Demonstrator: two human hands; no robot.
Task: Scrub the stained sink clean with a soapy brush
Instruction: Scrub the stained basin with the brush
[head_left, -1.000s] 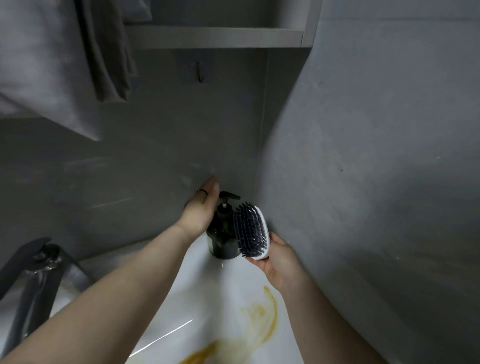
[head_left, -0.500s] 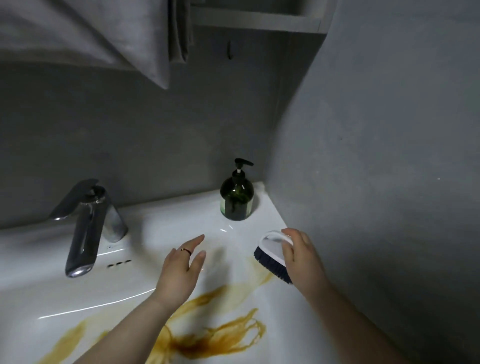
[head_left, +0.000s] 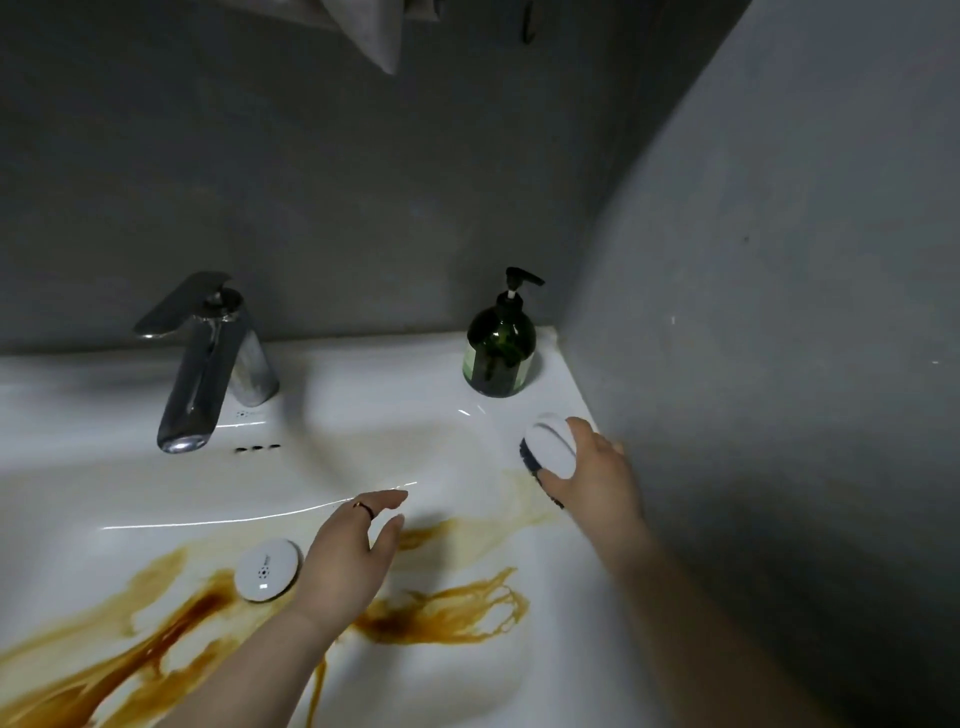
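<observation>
The white sink (head_left: 363, 405) has brown-orange stains (head_left: 447, 608) smeared across its basin. My right hand (head_left: 592, 478) grips a white scrub brush (head_left: 550, 447) with dark bristles facing down, at the basin's right slope, on the pale upper end of a stain. My left hand (head_left: 353, 551) hovers over the middle of the basin, fingers loosely apart, holding nothing; a ring is on one finger. A dark green soap pump bottle (head_left: 498, 348) stands upright on the back right corner of the sink ledge.
A chrome faucet (head_left: 208, 364) rises at the back left, spout over the basin. A white round drain plug (head_left: 267, 569) sits beside my left wrist. Grey walls close in behind and on the right. A grey towel (head_left: 379, 36) hangs above.
My left hand left the soap pump and dropped over the basin. My right hand turned the brush bristles-down and lowered it onto the sink's right side. The view tilted downward.
</observation>
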